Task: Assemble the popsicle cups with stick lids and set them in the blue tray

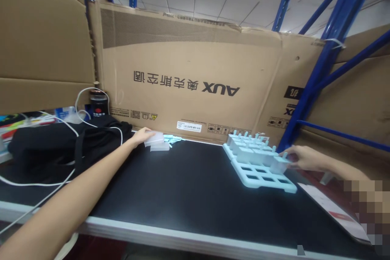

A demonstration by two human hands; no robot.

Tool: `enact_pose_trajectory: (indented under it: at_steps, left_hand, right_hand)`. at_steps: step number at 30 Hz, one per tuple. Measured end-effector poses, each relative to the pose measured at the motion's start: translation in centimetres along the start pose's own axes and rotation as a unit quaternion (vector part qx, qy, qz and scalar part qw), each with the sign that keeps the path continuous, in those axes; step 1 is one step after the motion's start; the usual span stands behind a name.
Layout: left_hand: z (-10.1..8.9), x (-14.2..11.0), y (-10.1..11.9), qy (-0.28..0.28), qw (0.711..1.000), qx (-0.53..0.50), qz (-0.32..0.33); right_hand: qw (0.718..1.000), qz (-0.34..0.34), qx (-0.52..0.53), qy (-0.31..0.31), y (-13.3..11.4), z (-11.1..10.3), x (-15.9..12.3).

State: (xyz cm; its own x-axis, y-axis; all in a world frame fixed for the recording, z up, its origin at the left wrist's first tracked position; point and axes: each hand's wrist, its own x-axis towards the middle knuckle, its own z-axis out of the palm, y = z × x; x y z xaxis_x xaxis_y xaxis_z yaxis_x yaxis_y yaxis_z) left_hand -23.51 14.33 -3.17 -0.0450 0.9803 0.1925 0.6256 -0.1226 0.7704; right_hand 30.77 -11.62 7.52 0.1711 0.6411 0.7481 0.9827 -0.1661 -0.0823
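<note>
My left hand [143,137] reaches to the back of the table, fingers closed on the end of a frosted clear ice-pop mold [154,138]. Another frosted mold [160,146] lies just in front of it, and a small pile of light-blue sticks [172,138] is to its right. On the right, a light-blue rack [256,183] holds several frosted molds with blue sticks pointing up; slots in its near rows are bare. My right hand [304,157] pinches the mold [279,165] at the rack's right side; its fingertips are partly hidden behind it.
A black bag [45,146] with white cables lies on the left, a dark jar [99,103] behind it. A large cardboard sheet [183,61] closes off the back. Blue metal posts [313,69] rise at the right, where a flat pinkish-white object [332,211] lies.
</note>
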Motion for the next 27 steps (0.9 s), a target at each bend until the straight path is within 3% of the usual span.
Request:
enact_pose_trajectory:
  at_steps: [5,10,11,13,16,17,19,21,23,25,27]
  left_hand:
    - [0.0,0.1,-0.3,0.031,0.999,0.002,-0.010]
    - [0.4,-0.2,-0.2,0.059,0.998,0.009,-0.021]
    - [0.5,-0.3,-0.1,0.062,0.998,0.010,-0.022]
    - [0.6,-0.3,0.2,0.067,0.998,0.008,-0.020]
    - [0.9,-0.3,0.4,0.084,0.996,0.023,-0.032]
    - [1.0,-0.3,0.3,0.091,0.995,0.030,-0.038]
    - [1.2,-0.3,0.3,0.111,0.992,0.042,-0.042]
    - [1.3,-0.5,0.2,0.143,0.988,0.043,-0.025]
    - [1.3,-0.8,0.2,0.181,0.983,0.038,0.010]
    - [1.3,-1.1,0.3,0.210,0.976,0.022,0.055]
    - [1.2,-1.4,0.6,0.227,0.969,-0.001,0.095]
  right_hand:
    - [0.998,-0.012,-0.002,-0.059,1.8,1.7,0.1]
    - [0.974,-0.034,-0.005,-0.224,6.2,0.8,0.6]
    - [0.972,-0.044,-0.003,-0.231,6.3,0.5,0.8]
    - [0.983,-0.070,-0.002,-0.171,4.8,0.0,1.2]
    - [0.996,-0.092,0.010,0.004,-2.2,1.0,1.7]
    - [0.994,-0.104,0.029,0.012,-5.6,2.1,1.8]
    - [0.977,-0.186,0.070,-0.072,-13.1,5.1,1.9]
    - [0.939,-0.282,0.090,-0.173,-20.5,8.8,2.1]
    - [0.915,-0.324,0.101,-0.218,-26.5,12.4,2.6]
    - [0.904,-0.337,0.117,-0.234,-30.7,15.4,3.2]
    - [0.897,-0.341,0.128,-0.250,-33.2,17.6,3.9]
